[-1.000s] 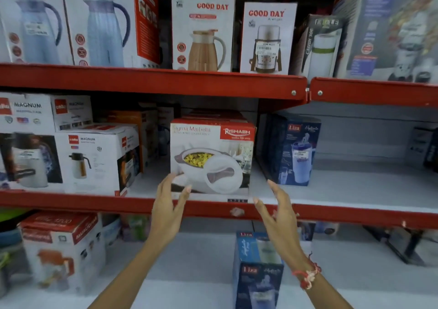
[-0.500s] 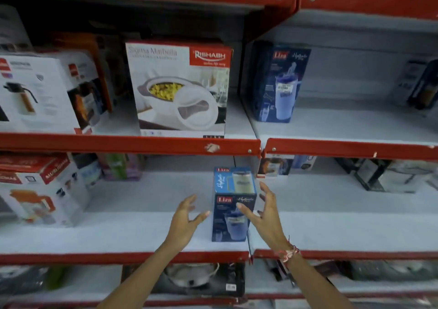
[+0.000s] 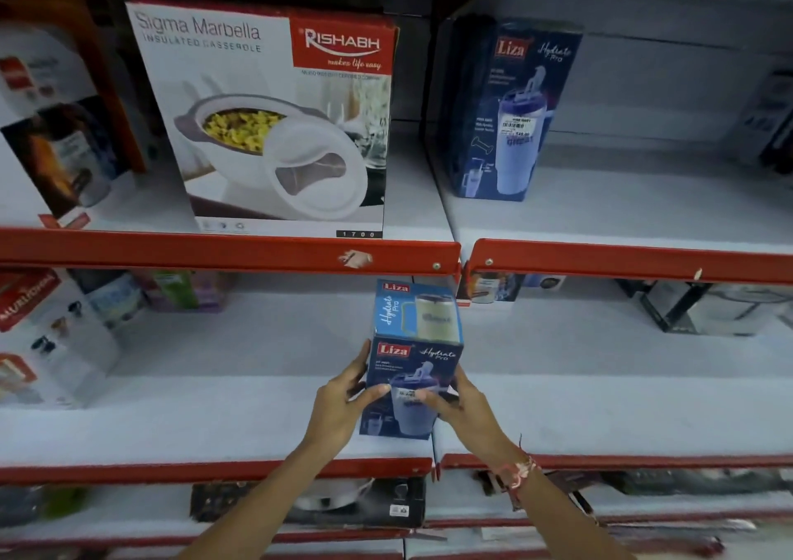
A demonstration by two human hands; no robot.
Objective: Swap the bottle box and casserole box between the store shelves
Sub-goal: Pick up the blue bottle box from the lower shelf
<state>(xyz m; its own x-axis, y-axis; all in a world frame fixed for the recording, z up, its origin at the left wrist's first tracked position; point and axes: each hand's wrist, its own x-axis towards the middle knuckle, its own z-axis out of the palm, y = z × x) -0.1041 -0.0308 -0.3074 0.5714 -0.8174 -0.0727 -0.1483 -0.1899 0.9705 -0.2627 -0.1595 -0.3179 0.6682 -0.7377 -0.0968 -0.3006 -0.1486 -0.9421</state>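
Note:
A blue Liza bottle box (image 3: pixel 414 336) stands upright near the front of the lower white shelf (image 3: pixel 214 422). My left hand (image 3: pixel 343 405) grips its left side and my right hand (image 3: pixel 465 409) grips its right side, thumbs on the front face. On the shelf above stands the white and red Rishabh casserole box (image 3: pixel 274 122), at the front edge, untouched. A second, larger blue Liza bottle box (image 3: pixel 510 109) stands to its right on the upper shelf (image 3: pixel 643 216).
Red shelf edges (image 3: pixel 214 255) run across the view. White flask boxes (image 3: pixel 55 130) stand at the upper left, another boxed jug (image 3: pixel 43 336) at the lower left. Small boxes (image 3: pixel 493 289) and a dark-framed box (image 3: pixel 703 306) sit at the back of the lower shelf.
My view dropped from the casserole box to the lower shelf. Both hands came down from beside the casserole box and closed on the sides of the small bottle box.

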